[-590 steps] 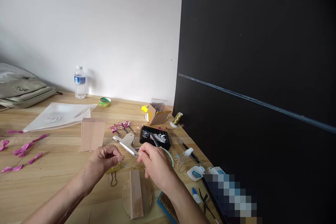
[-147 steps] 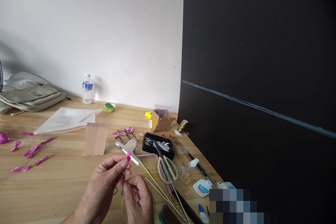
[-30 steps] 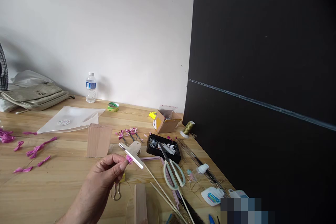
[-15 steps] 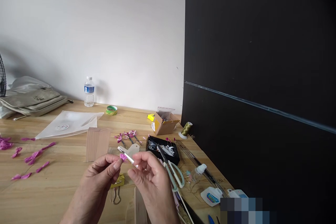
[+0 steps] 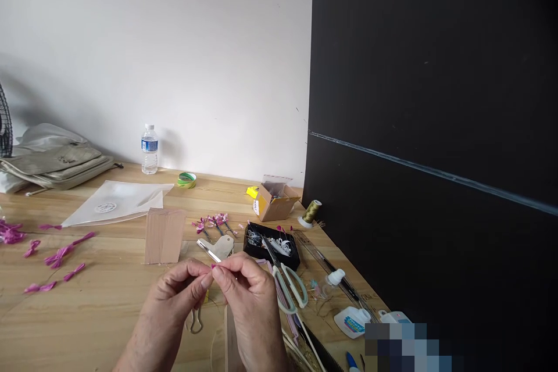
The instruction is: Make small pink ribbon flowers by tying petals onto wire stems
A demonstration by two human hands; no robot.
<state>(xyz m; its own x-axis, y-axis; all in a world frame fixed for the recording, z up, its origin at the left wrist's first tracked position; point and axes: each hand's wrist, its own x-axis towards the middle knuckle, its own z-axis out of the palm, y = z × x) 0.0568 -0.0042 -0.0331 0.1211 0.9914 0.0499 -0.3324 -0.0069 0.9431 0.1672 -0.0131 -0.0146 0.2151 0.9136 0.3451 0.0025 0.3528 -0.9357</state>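
Both hands meet low in the middle of the head view, fingertips nearly touching. My left hand (image 5: pixel 174 296) is closed in a pinch at a small magenta petal-like piece (image 5: pixel 213 266), mostly hidden by the fingers. On its other side, the thumb and forefinger of my right hand (image 5: pixel 253 308) pinch the same piece. Slim silver tweezers (image 5: pixel 207 250) stick out up and left from behind my right fingers, seemingly held in that hand. Beyond the fingertips lie a pale tag-like card (image 5: pixel 222 245) and several pink flower sprigs (image 5: pixel 215 222).
White-handled scissors (image 5: pixel 288 289) lean on a black tray (image 5: pixel 257 253) of small parts, right of my hands. Pink bows (image 5: pixel 61 257) are scattered at left. A wooden block (image 5: pixel 163 236), cardboard box (image 5: pixel 276 209), thread spool (image 5: pixel 311 212) and water bottle (image 5: pixel 149 151) stand farther back.
My right fingertips have come left and closed at the pink piece beside my left fingers. The tweezers, earlier across the piece, now point out behind the fingers. The view has shifted slightly.
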